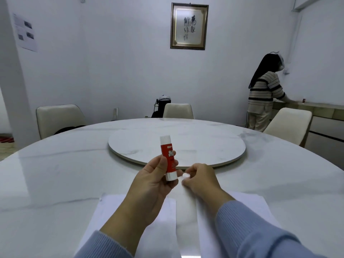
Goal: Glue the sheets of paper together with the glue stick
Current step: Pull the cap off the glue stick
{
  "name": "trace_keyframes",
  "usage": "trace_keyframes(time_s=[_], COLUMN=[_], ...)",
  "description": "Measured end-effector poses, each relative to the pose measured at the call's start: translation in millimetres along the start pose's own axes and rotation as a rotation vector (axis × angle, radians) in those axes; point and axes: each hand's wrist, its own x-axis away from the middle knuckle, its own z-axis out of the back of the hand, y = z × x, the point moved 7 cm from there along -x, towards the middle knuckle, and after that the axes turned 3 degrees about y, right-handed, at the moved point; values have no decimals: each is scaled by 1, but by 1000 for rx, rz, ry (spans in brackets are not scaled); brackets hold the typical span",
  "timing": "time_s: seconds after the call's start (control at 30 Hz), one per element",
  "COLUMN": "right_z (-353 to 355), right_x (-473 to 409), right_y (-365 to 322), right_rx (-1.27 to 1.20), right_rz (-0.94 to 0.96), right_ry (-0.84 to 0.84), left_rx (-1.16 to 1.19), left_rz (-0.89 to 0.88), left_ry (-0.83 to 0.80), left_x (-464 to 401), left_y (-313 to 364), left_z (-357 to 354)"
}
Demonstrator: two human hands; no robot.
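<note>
On the white table [55,183], close to the person, lie two sheets of paper, side by side with a strip of bare table between them. The left sheet [104,216] is partly under the left arm, and the right sheet [247,203] is partly under the right arm. Both arms wear blue sleeves.

Just above the sheets, the left hand [149,187] grips one glue stick [168,159]. The thumb presses on the red label and the fingers curl round the back. The stick stands almost straight up, tipped a little, with one white end at the top and the other white end down by the fingers. It is in the air, not touching the table or the paper.

Right beside it, the right hand [200,178] is curled and pinches a small white round thing [186,176] at its fingertips. This small thing is very near the bottom end of the glue stick. I cannot tell what it is.

Farther back sits one big round turning plate [204,144] in the middle of the table. Behind the table stand three pale chairs. On the far wall hangs one framed picture [189,26] with dark writing. At the far right another person [264,94] in a striped top stands at a counter.
</note>
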Motion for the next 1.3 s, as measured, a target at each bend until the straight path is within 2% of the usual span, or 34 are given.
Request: trace_keyframes(time_s=[0.1, 0.23, 0.33, 0.4, 0.5, 0.53, 0.57, 0.6, 0.7, 0.73, 0.77, 0.87, 0.93, 0.97, 1.03, 1.07, 1.1, 1.13, 1.2, 1.23, 1.3], right_z=[7, 47, 50, 46, 48, 46, 42, 36, 2, -2, -2, 16, 20, 16, -1, -7, -8, -5, 12, 19, 19], right_x=[1, 21, 62, 93, 108, 108, 108, 106, 114, 117, 115, 103, 104, 105, 114, 120, 121, 120, 114, 115, 116], right_y=[-2, -37, -60, -68, -68, -68, -65, -60, -58, -57, -53, -47, -49, -47, -55, -58, -58, -55, -51, -55, -54], right_rx=[-35, -194, -422, -378, -207, -217, -293, -450, -1206, -1286, -1251, -767, -728, -848, -1241, -1323, -1293, -1157, -783, -684, -669], right_rz=[1, 92, 157, 243, 356, 376, 347, 276, -157, -228, -217, 152, 226, 158, -106, -182, -191, -132, 121, 214, 234], right_ry=[-21, 76, -128, -165, 84, 130, 105, 20, -502, -573, -550, -195, -82, -150, -421, -530, -550, -477, -197, -100, -46], left_rx=[-40, -56, -61, -73, -171, -181, -182, -180, -166, -174, -195, -263, -236, -217, -212, -224, -238, -248, -249, -243, -214], left_rz=[-30, -62, -121, -139, -165, -166, -166, -165, -158, -162, -174, -204, -188, -177, -164, -164, -169, -175, -180, -174, -160], left_ry=[45, 117, 124, 105, 111, 111, 103, 89, 29, 20, 22, 59, 55, 36, 1, -3, 2, 11, 22, 21, 10], left_x=[-1, -4, -4, -2, 0, 1, 1, 2, 4, 5, 5, 7, 8, 9, 12, 13, 13, 13, 14, 14, 15], left_y=[1, 5, 15, 18, 19, 19, 20, 21, 23, 24, 24, 27, 25, 24, 23, 23, 24, 26, 28, 27, 25], left_z=[3, 10, 11, 7, 7, 7, 6, 5, -2, -3, -3, 0, -2, -5, -10, -11, -11, -9, -7, -8, -10])
